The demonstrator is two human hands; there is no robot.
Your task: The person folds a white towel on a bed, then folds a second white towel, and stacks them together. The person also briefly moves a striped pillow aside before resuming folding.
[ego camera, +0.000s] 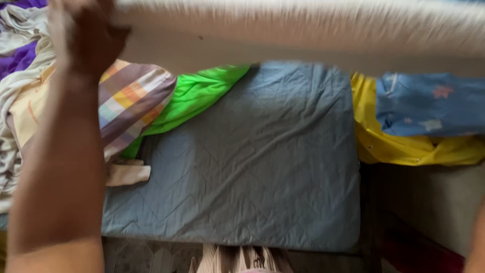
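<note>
Cream cloth [303, 35] stretches across the top of the view, blurred and held up high in front of the camera, so that its lower edge hangs as a long band above the bed. The left hand [83, 35] is raised at the upper left with its fingers closed on the cloth's corner, the forearm running up from the bottom edge. Of the right arm only a sliver shows at the lower right border; the hand itself is out of view, so I cannot tell how it stands, though the level spread of the cloth suggests its far end is held up too.

Below the cloth lies a grey-blue quilted pad [252, 162], flat and squared on the bed, a likely place for spreading or folding. Around it sit other textiles pushed aside: a checked pastel cloth [134, 98] and a bright green sheet [197, 91] at the left, purple fabric [20, 55] in the corner, a yellow sheet [404, 146] with a blue starred cloth [429, 103] on top of it at the right.
</note>
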